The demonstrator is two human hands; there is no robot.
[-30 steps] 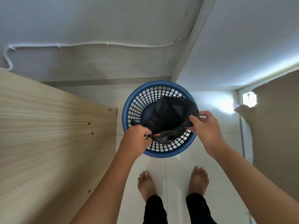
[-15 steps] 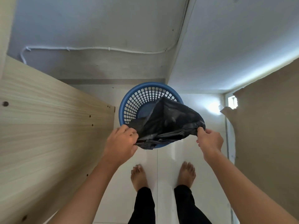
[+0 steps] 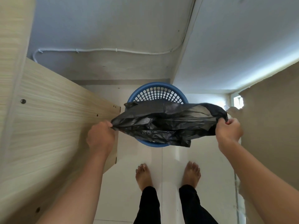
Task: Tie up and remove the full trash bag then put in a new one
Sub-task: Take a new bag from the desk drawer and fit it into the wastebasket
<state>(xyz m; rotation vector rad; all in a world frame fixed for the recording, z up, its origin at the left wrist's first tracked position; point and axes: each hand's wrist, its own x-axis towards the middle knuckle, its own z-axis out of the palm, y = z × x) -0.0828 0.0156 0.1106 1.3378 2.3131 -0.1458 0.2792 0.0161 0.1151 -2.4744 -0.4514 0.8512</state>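
A black trash bag [image 3: 168, 122] is stretched wide between my two hands, above a round blue mesh basket [image 3: 157, 92] that stands on the white floor in the corner. My left hand [image 3: 100, 136] pinches the bag's left end. My right hand [image 3: 229, 130] grips its bunched right end. The bag hides most of the basket's opening, so only the far inner wall and a strip of the near rim show.
A light wooden panel [image 3: 53, 126] runs close along the left. A brown board [image 3: 273, 120] stands on the right. Grey walls meet behind the basket, with a white cable [image 3: 113, 50] along them. My bare feet [image 3: 168, 175] stand on the white tiles just before the basket.
My hands have moved apart and lifted. The bag, crumpled inside the basket a second ago, is now pulled out and spread flat across the basket's top.
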